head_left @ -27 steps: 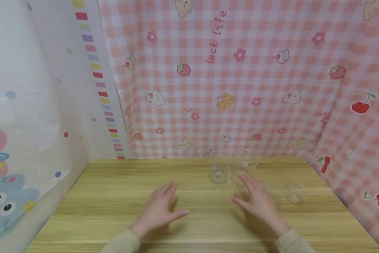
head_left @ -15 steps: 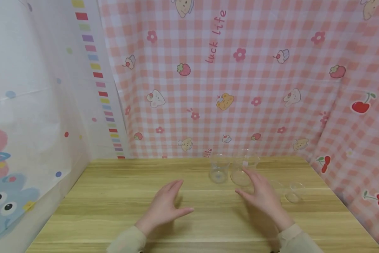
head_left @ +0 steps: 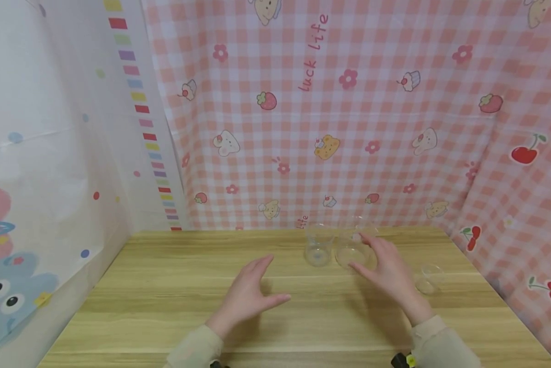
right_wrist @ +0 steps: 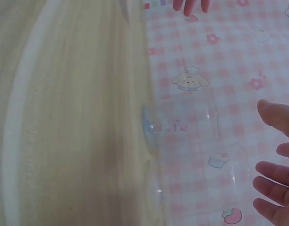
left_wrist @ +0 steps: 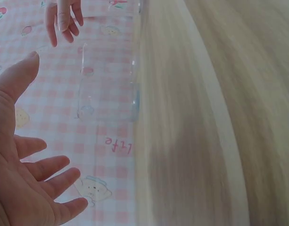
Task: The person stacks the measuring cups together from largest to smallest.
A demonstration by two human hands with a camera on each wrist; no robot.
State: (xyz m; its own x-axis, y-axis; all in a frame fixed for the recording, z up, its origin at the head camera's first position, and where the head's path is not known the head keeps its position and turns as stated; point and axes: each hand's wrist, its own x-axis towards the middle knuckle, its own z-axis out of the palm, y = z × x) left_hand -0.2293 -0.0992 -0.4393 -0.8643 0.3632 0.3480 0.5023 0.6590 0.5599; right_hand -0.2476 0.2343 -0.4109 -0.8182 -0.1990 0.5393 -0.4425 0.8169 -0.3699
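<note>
My right hand (head_left: 385, 268) hovers just beside the larger clear cup (head_left: 347, 255), thumb and fingers spread apart. In the right wrist view those fingers (right_wrist: 274, 183) stand a little way off the clear cups and hold nothing. To the left of the larger cup is a slightly narrower clear cup (head_left: 318, 253), upright on the table. My left hand (head_left: 245, 294) hangs over the table further left, its thumb held away from the fingers and its palm bare. The left wrist view shows a clear cup (left_wrist: 109, 84) beyond that hand.
A smaller clear cup (head_left: 428, 280) stands to the right, past my right wrist. Another small cup seen earlier is now hidden behind the right hand. The wooden table (head_left: 165, 286) ends at a pink checked cloth (head_left: 266, 138) behind the cups.
My right hand has moved forward and slightly right, toward the larger cup, covering one small cup. My left hand has drifted forward and to the right. The cups have stayed in place.
</note>
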